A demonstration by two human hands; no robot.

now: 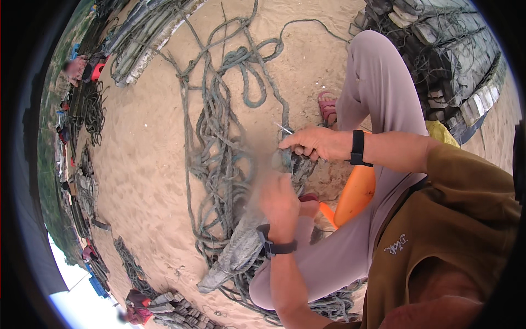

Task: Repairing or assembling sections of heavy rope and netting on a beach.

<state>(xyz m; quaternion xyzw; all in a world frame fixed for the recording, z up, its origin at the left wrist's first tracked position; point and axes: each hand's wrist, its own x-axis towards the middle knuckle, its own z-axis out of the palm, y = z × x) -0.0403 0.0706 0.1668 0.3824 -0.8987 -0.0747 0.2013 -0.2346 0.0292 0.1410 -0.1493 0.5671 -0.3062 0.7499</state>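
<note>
Sand (pixel 137 164) is all around the hands, tan & bumpy. Past the fingertips, far off, are more piles & a few ppl, e.g. one person in pink (pixel 76 70).

R hand (pixel 290 143) has its fingers curled in w/ the pointer stuck out. It has hold of a thin white stick (pixel 283 128), & the tip pokes out past the pointer. One green rope (pixel 285 114) runs to the R hand, & a dark clump (pixel 302 167) sits just under those fingers. Can't tell if the fingers grip the rope too.

L hand (pixel 279 203) is nr the R hand, apart from it. It's blurry: fingers look bent in, but can't tell how far, or if it has hold of anything. A long grey bundle (pixel 238 252) lies right by the L hand, partly behind it.

Big rope tangle (pixel 222 186) lies on the sand just past both hands, w/ loops going every way. An orange thing (pixel 356 192) is btw the two wrists, by the legs (pixel 323 266). Nr the R hand is a pink sandal (pixel 327 107) on a foot. Well off beyond the R hand is a big pile (pixel 460 60) of grey blocks & cords, w/ a yellow bag (pixel 441 133) nr it.
</note>
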